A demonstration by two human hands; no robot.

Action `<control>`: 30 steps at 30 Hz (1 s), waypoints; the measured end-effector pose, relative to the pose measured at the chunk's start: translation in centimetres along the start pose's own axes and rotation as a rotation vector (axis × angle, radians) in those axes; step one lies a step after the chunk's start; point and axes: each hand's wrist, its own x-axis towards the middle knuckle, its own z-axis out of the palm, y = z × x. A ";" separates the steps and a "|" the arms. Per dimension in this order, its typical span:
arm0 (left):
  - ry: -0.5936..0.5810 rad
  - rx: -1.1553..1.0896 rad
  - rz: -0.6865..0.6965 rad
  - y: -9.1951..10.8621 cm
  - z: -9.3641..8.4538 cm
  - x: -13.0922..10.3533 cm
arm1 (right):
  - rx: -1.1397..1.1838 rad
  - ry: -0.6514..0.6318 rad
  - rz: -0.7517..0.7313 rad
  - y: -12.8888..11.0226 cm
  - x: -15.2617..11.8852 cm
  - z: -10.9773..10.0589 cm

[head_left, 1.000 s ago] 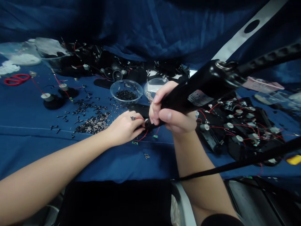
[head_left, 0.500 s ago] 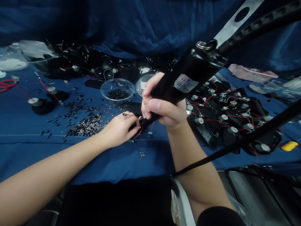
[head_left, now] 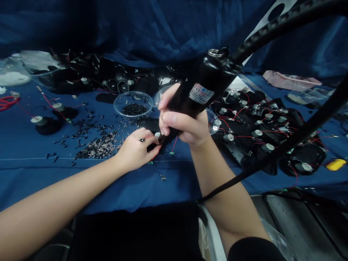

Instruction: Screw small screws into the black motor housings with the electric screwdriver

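Note:
My right hand (head_left: 183, 121) is wrapped round a black electric screwdriver (head_left: 214, 78), which slants down to the left with its tip low near my left fingers. My left hand (head_left: 138, 148) lies on the blue cloth, thumb and fingers closed on a small black part with red wires, mostly hidden by the hand and the tool. A green circuit board (head_left: 172, 153) hangs on a red wire beside it. Behind it lies a flat black casing (head_left: 149, 124). A loose pile of small screws (head_left: 100, 145) spreads left of my left hand.
A clear bowl (head_left: 123, 95) with dark screws stands behind my left hand. Black housings with motors and red wires (head_left: 258, 134) crowd the right side. The screwdriver's black cable (head_left: 258, 156) crosses over my right forearm. Red-handled scissors (head_left: 9, 102) lie far left, a pink basket (head_left: 290, 80) at back right.
The screwdriver's rear end has swung left and stands a little more upright. Its cable has shifted with it. My left hand stays at the same spot; the whole view has shifted slightly.

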 end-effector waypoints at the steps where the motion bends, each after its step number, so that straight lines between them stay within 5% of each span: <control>1: 0.004 0.003 0.000 0.0 0.0 0.0 | 0.008 -0.005 0.002 0.0 0.0 0.0; 8: 0.009 0.062 -0.009 0.0 0.0 0.0 | 0.070 -0.045 -0.075 0.4 0.1 -0.3; 30: 0.064 0.120 0.064 0.3 0.3 0.3 | 0.015 -0.033 -0.005 0.0 -0.6 -0.5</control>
